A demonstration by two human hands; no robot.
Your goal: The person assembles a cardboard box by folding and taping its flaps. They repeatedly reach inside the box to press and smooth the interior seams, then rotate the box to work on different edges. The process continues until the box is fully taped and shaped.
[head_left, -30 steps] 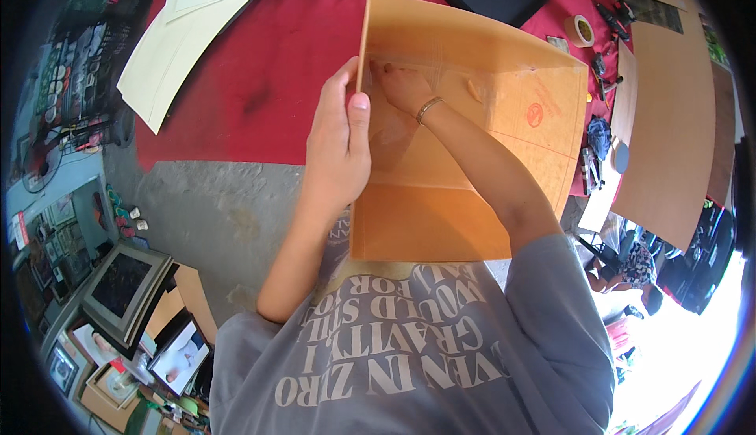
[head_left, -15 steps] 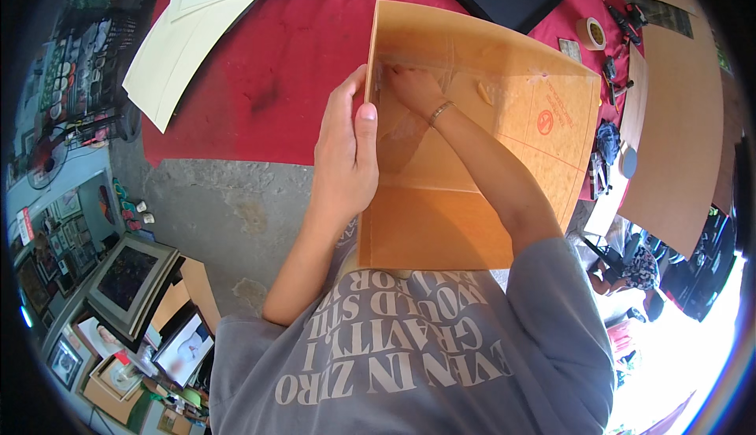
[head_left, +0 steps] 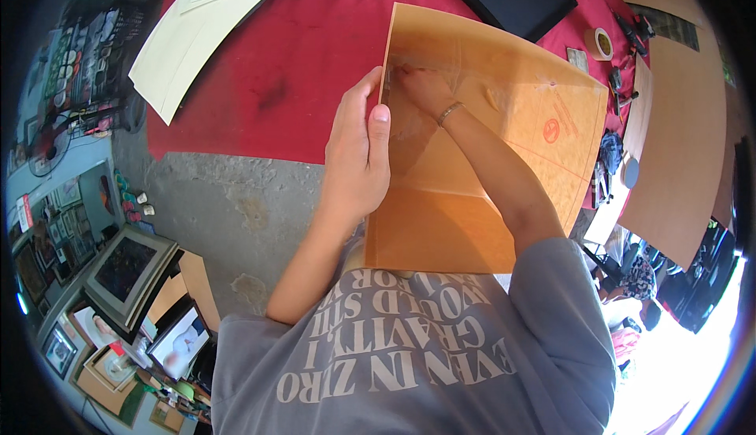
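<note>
An open orange-brown cardboard box (head_left: 429,230) is tilted in front of my body, its open side facing me. My left hand (head_left: 358,148) grips its left wall, thumb along the edge and fingers against the outside. Deep inside, my right hand (head_left: 424,88) is curled against the far left corner; whatever its fingers may hold is hidden. Shiny strips that look like clear tape cross the inner walls near that hand. A small curled tan piece (head_left: 492,99) shows on the inner back wall.
A red-covered table (head_left: 260,104) holds cream sheets (head_left: 209,33), a black panel with a round opening (head_left: 535,10), a tape roll (head_left: 598,44) and tools (head_left: 618,88). Large brown boards (head_left: 677,144) stand at right. Framed pictures (head_left: 126,270) are stacked lower left. Another person (head_left: 642,277) is farther off at right.
The box and both hands have shifted slightly to the right in the view, along with the table. My grip on the box's left wall and my right hand's place inside look much the same.
</note>
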